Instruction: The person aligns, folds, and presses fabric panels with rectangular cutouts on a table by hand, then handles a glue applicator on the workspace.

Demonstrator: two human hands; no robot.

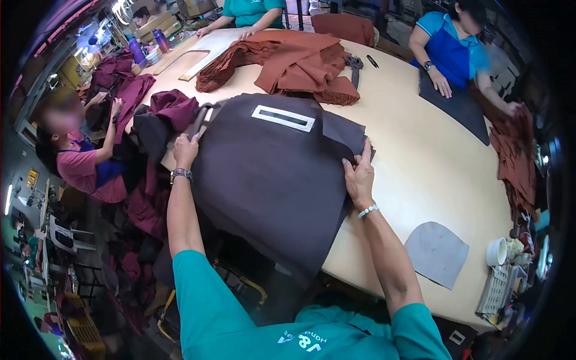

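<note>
A large piece of dark purple-brown fabric (258, 168) lies over the table edge in front of me, its near part hanging down. A white rectangular frame with a dark slot (283, 118) sits on its far part. My left hand (186, 151) is closed at the fabric's left edge, its fingertips partly hidden. Just beyond it is a grey, rod-like thing (201, 119), whose kind I cannot make out. My right hand (359, 178) grips the fabric's right edge, index finger stretched along it. Several dark layers (370, 147) show beside that finger.
Rust-brown fabric (300, 63) is piled across the pale table (414, 174). Dark scissors (354, 65) and a pen (372, 61) lie beyond. A grey rounded panel (437, 254) lies right, near a white cup (496, 252). Co-workers stand left (90, 162), right (450, 48) and far side (252, 12).
</note>
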